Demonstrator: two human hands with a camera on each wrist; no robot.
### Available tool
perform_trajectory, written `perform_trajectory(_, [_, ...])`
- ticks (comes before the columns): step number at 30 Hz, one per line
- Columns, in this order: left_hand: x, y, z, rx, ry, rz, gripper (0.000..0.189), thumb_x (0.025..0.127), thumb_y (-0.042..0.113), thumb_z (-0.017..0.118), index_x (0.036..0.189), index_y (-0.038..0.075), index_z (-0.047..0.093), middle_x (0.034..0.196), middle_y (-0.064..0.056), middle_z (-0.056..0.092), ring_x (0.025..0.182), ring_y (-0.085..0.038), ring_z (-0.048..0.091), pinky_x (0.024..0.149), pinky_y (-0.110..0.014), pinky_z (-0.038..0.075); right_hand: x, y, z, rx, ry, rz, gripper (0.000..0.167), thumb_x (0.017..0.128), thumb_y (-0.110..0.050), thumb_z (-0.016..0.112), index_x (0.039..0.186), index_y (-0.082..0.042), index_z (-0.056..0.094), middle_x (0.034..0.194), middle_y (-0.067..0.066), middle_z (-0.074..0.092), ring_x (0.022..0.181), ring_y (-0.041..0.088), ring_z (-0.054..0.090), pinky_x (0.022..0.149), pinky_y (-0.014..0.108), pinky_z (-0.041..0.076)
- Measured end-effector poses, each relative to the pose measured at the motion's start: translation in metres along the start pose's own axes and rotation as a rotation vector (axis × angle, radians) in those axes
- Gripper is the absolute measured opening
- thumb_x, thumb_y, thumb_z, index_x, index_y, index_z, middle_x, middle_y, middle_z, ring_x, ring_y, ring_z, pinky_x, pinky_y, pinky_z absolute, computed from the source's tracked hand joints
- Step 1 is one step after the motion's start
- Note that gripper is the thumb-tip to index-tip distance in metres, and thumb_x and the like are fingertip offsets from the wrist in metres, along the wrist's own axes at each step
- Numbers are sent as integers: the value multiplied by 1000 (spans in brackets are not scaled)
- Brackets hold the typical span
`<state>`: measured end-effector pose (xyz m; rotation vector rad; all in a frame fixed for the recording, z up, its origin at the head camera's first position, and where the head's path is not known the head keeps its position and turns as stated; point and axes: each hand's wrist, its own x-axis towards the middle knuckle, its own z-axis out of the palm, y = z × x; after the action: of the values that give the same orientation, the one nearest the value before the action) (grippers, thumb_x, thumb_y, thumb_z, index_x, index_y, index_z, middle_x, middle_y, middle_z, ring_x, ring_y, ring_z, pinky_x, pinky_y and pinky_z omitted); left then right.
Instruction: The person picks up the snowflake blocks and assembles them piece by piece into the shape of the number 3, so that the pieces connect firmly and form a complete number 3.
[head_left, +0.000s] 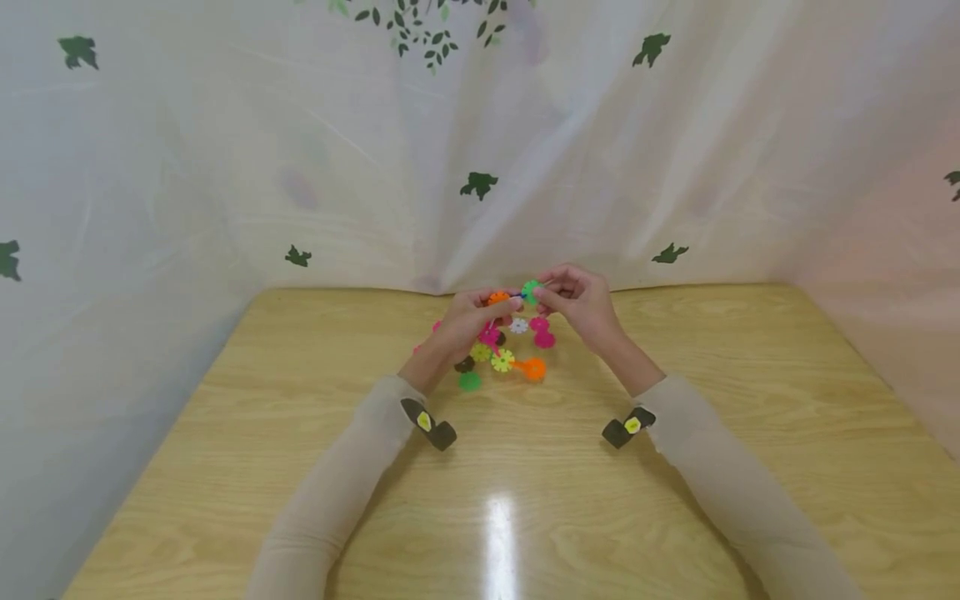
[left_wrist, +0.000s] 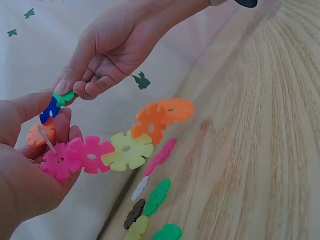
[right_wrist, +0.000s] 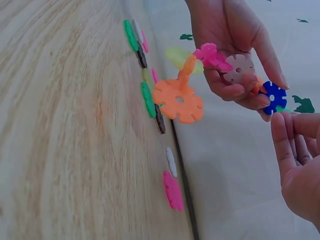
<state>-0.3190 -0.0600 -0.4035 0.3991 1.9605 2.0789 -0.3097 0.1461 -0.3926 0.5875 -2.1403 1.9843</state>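
Note:
Both hands are raised over the far side of the table. My left hand (head_left: pixel 465 323) holds a chain of interlocking notched plastic discs. In the left wrist view the chain runs from an orange disc (left_wrist: pixel 36 135) at the fingers through pink discs (left_wrist: pixel 90 162) and a yellow disc (left_wrist: pixel 122 159) to an orange pair (left_wrist: pixel 146 119) at its free end. A blue disc (right_wrist: pixel 270 105) stands at the left fingers, its edge meeting a green disc (head_left: pixel 532 291). That green disc is pinched between the thumb and fingers of my right hand (head_left: pixel 588 304). A whitish disc (right_wrist: pixel 241 75) shows against the left palm.
Several loose discs lie on the wooden table (head_left: pixel 525 467) below the hands, among them a green disc (head_left: pixel 469 382), a white disc (head_left: pixel 519 326) and pink discs (head_left: pixel 545 340). A pale curtain (head_left: pixel 375 200) with dark green prints hangs behind the table's far edge.

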Motion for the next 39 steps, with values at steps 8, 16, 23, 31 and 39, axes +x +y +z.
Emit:
perform_trajectory(8, [-1, 2, 1, -43, -12, -23, 33, 99, 13, 67, 127, -6, 66, 87, 3, 69, 82, -14, 61, 86, -22, 58, -2, 0, -1, 47, -12, 16, 21, 94, 1, 69, 109, 15, 63, 79, -3, 73, 68, 10, 69, 69, 25, 63])
perform_trajectory(16, [-2, 6, 0, -28, -25, 1, 32, 100, 13, 66, 125, -7, 67, 89, 5, 71, 83, -13, 61, 90, -25, 57, -1, 1, -1, 113, -15, 21, 15, 95, 0, 69, 106, 9, 65, 81, -2, 74, 69, 11, 70, 70, 25, 64])
perform_trajectory(23, [-3, 12, 0, -38, -47, -18, 33, 100, 12, 65, 128, -6, 65, 95, 1, 70, 87, -14, 63, 94, -26, 59, -1, 0, -1, 171, -26, 31, 7, 95, 1, 67, 103, -2, 67, 82, -1, 74, 70, 14, 71, 71, 26, 64])
perform_trajectory(31, [-3, 12, -9, -101, -86, -27, 36, 100, 4, 62, 134, -6, 59, 111, -2, 64, 108, -26, 64, 100, -34, 58, 0, -4, 0, 94, -48, 28, 16, 95, -2, 70, 107, 7, 66, 82, -2, 74, 71, 16, 71, 70, 25, 63])
perform_trajectory(39, [-3, 12, -7, -33, -46, 13, 32, 98, 9, 67, 127, -2, 67, 111, -4, 70, 124, -44, 58, 114, -49, 47, 0, -9, -4, 15, -39, 30, 22, 93, -5, 73, 107, 10, 65, 83, -5, 76, 76, 20, 73, 74, 33, 64])
